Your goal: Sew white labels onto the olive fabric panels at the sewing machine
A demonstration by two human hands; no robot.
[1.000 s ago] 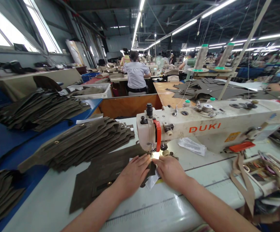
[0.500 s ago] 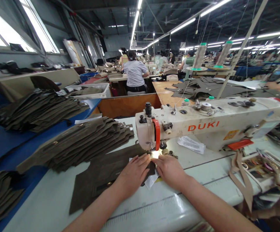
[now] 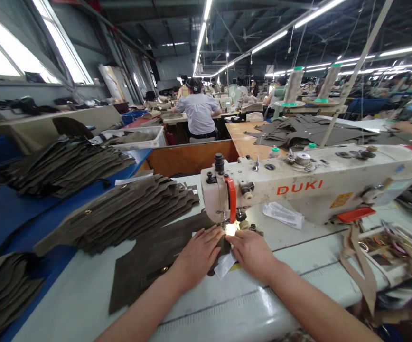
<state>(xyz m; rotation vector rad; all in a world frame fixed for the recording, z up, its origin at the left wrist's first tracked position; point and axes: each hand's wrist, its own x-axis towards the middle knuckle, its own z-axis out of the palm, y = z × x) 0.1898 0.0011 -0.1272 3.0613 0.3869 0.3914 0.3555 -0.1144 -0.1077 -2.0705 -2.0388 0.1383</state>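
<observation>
A dark olive fabric panel (image 3: 138,259) with a zipper (image 3: 156,273) lies flat on the sewing table, its right edge under the needle area of a white sewing machine (image 3: 259,185). My left hand (image 3: 201,251) rests flat on that panel, fingers stretched toward the lit presser foot. On the other side of the needle, my right hand (image 3: 252,249) has bent fingers pressed together at the panel's edge; their tips are partly hidden. A white label (image 3: 224,265) sticks out between both hands. The needle itself is too small to make out.
Stacked fabric panels (image 3: 131,209) lie left of the machine, with another stack (image 3: 70,164) on a blue surface. To the right stand a parts tray (image 3: 393,275) and a hanging beige strap (image 3: 360,270). A clear packet (image 3: 283,214) lies behind the needle. A co-worker (image 3: 199,111) sits ahead.
The whole view has shifted slightly. Both hands keep nearly the same place by the needle, and the panel shows little movement. The co-worker ahead has moved their arms outward.
</observation>
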